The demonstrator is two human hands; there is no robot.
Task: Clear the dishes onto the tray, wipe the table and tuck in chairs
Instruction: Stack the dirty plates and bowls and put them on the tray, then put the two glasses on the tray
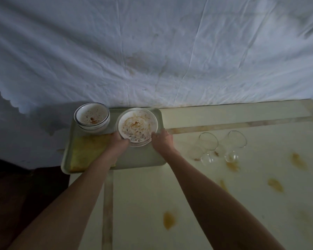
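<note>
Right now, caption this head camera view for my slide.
Both hands, left hand and right hand, hold a dirty plate over the tray beside stacked bowls.

tray (157, 159) pale green | cloth (87, 152) yellow | table (224, 204) cream, orange smears | bowls (91, 115) white, possibly dark-rimmed

Both hands (120, 141) (162, 139) extended, fingers seemingly curled.

Two bare forearms, left hand (118, 141), right hand (162, 139), no sleeves
</note>
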